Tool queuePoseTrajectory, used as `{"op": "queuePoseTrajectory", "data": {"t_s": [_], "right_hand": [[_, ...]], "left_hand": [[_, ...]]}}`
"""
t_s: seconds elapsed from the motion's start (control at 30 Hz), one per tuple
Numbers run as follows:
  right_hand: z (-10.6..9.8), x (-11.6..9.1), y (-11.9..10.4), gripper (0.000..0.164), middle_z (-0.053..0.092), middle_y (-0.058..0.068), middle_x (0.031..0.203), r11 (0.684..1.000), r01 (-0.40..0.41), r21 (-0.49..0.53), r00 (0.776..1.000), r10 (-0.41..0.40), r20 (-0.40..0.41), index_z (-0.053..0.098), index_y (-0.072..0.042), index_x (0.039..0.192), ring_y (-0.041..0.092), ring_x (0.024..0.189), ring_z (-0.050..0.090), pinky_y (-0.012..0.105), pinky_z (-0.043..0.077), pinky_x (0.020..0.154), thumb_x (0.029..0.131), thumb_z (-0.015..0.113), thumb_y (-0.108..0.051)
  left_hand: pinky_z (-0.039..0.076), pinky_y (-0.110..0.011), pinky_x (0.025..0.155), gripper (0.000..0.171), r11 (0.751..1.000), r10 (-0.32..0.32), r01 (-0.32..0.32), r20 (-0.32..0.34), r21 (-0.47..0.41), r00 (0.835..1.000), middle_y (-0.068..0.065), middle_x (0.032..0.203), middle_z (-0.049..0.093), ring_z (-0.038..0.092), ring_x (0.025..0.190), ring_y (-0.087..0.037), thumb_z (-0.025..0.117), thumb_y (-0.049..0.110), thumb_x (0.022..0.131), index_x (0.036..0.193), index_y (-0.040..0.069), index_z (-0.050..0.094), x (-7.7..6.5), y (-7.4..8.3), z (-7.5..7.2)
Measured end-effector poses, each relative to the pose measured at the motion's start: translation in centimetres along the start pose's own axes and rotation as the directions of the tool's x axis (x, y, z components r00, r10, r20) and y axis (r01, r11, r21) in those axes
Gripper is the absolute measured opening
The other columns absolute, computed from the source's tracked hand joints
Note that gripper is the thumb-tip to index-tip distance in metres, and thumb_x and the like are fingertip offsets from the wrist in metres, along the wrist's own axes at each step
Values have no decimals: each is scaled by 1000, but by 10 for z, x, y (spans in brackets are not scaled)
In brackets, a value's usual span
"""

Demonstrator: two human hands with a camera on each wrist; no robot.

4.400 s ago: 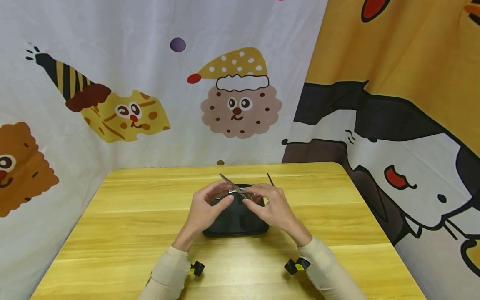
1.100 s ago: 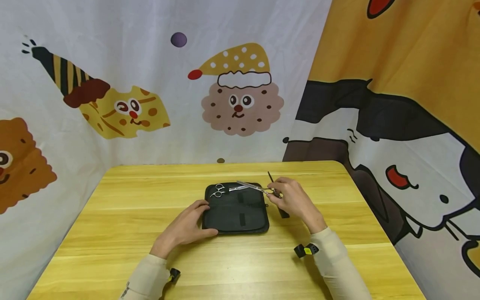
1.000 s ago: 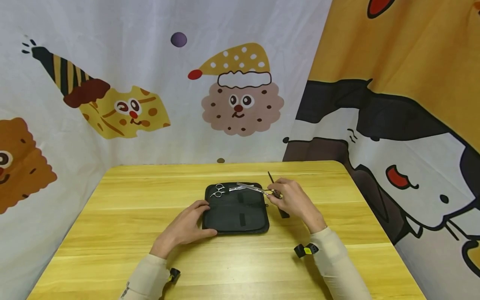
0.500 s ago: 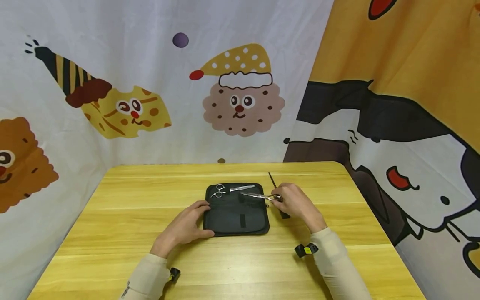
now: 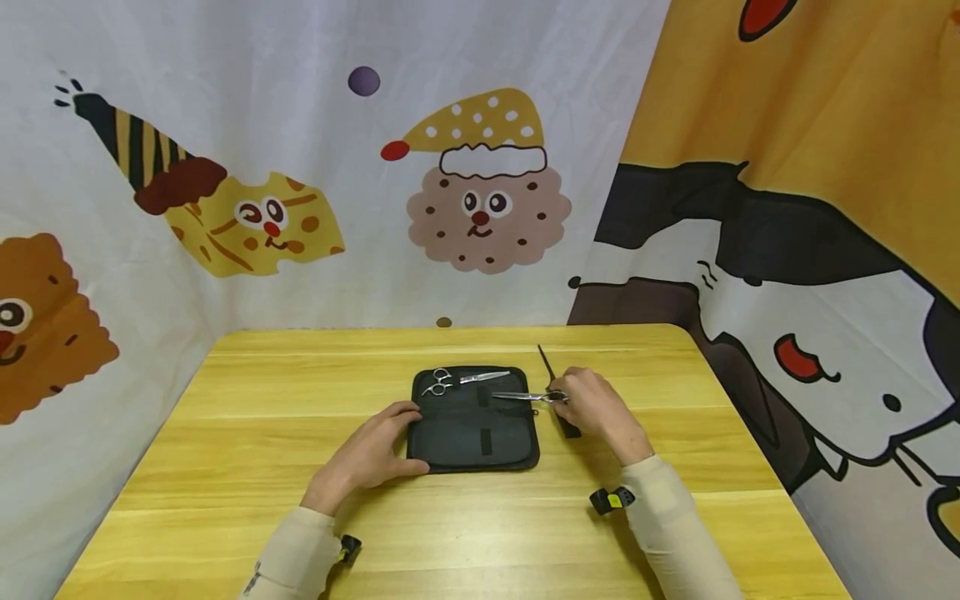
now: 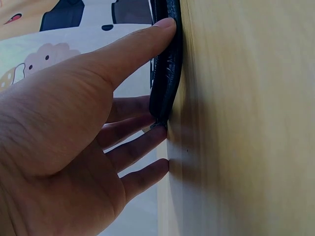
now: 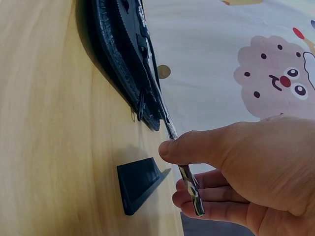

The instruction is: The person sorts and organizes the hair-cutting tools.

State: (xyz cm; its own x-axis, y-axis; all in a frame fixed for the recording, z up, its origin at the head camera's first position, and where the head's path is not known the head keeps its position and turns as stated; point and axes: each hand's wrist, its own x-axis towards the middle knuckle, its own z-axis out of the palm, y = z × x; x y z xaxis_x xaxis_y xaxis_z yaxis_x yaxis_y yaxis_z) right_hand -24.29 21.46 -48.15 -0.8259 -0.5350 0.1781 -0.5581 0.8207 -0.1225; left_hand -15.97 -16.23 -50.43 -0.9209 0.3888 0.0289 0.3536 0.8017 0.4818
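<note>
A flat black zip case (image 5: 465,442) lies on the table, a pair of silver scissors (image 5: 480,377) under a strap across its upper part. My left hand (image 5: 371,450) rests at the case's near left corner, thumb on the near edge and fairly straight fingers along the left side. With thumb and fingers my right hand (image 5: 596,408) pinches a second pair of scissors (image 5: 517,396) by its handles, which the fingers partly hide. Its closed blades point left over the case, beside a small black strap. In the right wrist view the case (image 7: 110,54) is seen edge-on.
A black comb with a long thin tail (image 5: 546,361) lies on the wooden table (image 5: 480,533) right of the case, partly behind my right hand. Its wide end (image 7: 140,182) shows below the scissors in the right wrist view. A printed curtain (image 5: 300,125) hangs behind the table.
Earlier both hands were over the case with the scissors. My left hand has since gone to the case's corner. The right hand has brought the scissors right, then nearer and level below the strapped pair.
</note>
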Motion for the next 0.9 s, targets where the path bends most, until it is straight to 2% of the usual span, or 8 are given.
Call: {"op": "queuePoseTrajectory", "data": {"t_s": [0.4,0.67,0.9], "right_hand": [[7,5,-1,23,71,11,98,1000,27,-11,999,-27,-21,82,-5,108,20,79,65,33,58,64,87,83,-15],[14,9,-1,23,71,11,97,996,83,26,995,-81,-60,81,-2,108,21,81,65,33,59,67,87,82,-11],[18,13,-9,25,72,11,103,997,76,21,996,-75,-44,80,-4,111,22,89,67,37,61,74,88,82,-13]], "left_hand": [[44,-50,111,89,1000,-6,6,-3,-3,1000,-14,155,46,46,136,-32,88,47,77,146,0,58,-1,-2,-1],[43,-49,112,88,1000,-18,18,-1,-3,1000,-13,155,45,46,137,-31,88,46,77,146,1,58,0,-2,-1],[44,-48,111,83,1000,-3,3,11,20,1000,-16,154,47,47,135,-32,88,44,78,143,-1,61,1,1,-1]]}}
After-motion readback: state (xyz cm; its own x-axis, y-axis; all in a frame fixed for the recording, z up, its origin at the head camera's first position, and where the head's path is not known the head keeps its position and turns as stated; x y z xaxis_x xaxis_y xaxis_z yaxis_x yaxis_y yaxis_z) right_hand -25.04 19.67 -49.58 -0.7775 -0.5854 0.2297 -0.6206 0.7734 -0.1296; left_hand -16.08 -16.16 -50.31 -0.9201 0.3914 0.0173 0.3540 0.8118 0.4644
